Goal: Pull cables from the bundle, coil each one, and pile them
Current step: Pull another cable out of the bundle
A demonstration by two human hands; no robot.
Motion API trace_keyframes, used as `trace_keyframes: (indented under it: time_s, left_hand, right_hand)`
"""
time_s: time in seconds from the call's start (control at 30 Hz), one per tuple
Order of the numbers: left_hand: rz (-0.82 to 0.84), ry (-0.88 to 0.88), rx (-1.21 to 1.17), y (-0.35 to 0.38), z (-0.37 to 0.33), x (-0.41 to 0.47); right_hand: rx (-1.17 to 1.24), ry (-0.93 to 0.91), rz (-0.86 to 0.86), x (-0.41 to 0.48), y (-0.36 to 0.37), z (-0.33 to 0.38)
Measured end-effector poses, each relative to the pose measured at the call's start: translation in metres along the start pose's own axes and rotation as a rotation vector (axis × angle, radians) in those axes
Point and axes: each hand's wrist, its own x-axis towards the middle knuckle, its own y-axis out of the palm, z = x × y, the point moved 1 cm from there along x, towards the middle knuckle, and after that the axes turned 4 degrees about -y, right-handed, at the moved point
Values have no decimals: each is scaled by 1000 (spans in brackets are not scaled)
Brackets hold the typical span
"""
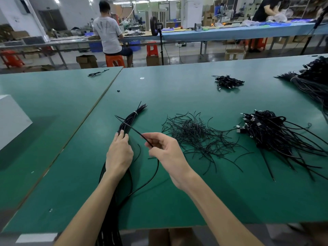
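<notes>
Both forearms reach forward over the green tabletop (pixel 177 201). Left hand (pixel 119 153), palm down, grips the tied bundle (pixel 132 116) left of centre. Right hand (pixel 166 151) pinches one cable (pixel 136 131) crossing the bundle. Farther right lies a cable pile (pixel 269 132).

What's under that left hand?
A tied bundle of long black cables, which the left hand holds against the green table. The part beneath the palm is covered.

Two hands working, left hand (pixel 119 155) and right hand (pixel 166 153), two tied bundles lying, near bundle (pixel 131 118) at centre, far bundle (pixel 305 84) at upper right, one loose cable (pixel 136 131) being pinched, three cable heaps (pixel 193 134) (pixel 266 128) (pixel 228 82) sitting at right
</notes>
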Motion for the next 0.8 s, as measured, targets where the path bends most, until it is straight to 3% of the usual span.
trace_keyframes:
  time_s: [0.17, 0.3, 0.37, 0.53, 0.8]
  left_hand:
    - [-2, -10, 1, 2, 0, 2]
    - [-8, -7, 12, 3, 0, 2]
    - [-13, -1, 12, 4, 1, 2]
    - [-23, -1, 10, 4, 1, 2]
    - [14, 16, 1, 2, 7, 4]
  right_hand:
    - [-167, 101, 22, -4, -21, -13]
    - [-645, 28, 81, -9, -36, -26]
    - [-770, -28, 80, -12, -43, -27]
    - [-606, -46, -6, -9, -73, -17]
    - [-518, -122, -379, -13, -106, -21]
